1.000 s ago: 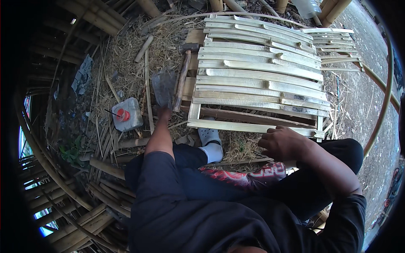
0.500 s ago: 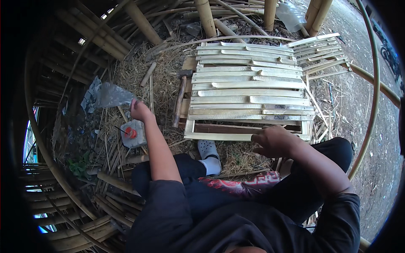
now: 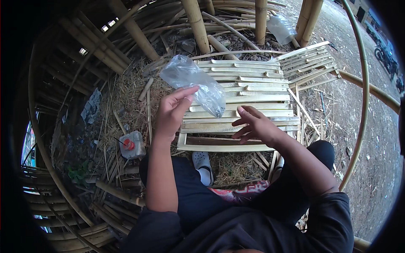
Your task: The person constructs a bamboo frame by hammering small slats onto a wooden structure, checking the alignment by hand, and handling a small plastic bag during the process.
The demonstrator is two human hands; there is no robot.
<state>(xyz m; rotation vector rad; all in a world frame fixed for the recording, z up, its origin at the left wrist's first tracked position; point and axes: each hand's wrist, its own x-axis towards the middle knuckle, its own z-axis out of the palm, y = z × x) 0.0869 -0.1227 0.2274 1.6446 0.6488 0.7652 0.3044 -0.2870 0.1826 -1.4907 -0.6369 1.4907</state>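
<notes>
A clear plastic bag (image 3: 198,80) hangs from my left hand (image 3: 174,107), pinched between thumb and fingers above the left side of the slatted bamboo panel. Something small and dark, too unclear to name, sits in the bag's lower corner (image 3: 218,111). Just right of that corner, my right hand (image 3: 257,126) is open, fingers apart and holding nothing, over the panel's near part. Pale split-bamboo slats (image 3: 249,120) lie crosswise in rows on the panel. Its nearest strip (image 3: 228,148) is set apart from the others by a gap.
A whitish container with a red top (image 3: 128,144) stands on the ground at left. A second stack of narrow slats (image 3: 308,61) lies at far right. Bamboo posts (image 3: 195,25) rise behind, and a curved pole (image 3: 363,92) bends along the right. My shoe (image 3: 201,160) is by the panel's near edge.
My left hand has brought the plastic bag from the far left ground to above the panel. My right hand has lifted off the nearest strip and moved left toward the bag, its fingers spreading.
</notes>
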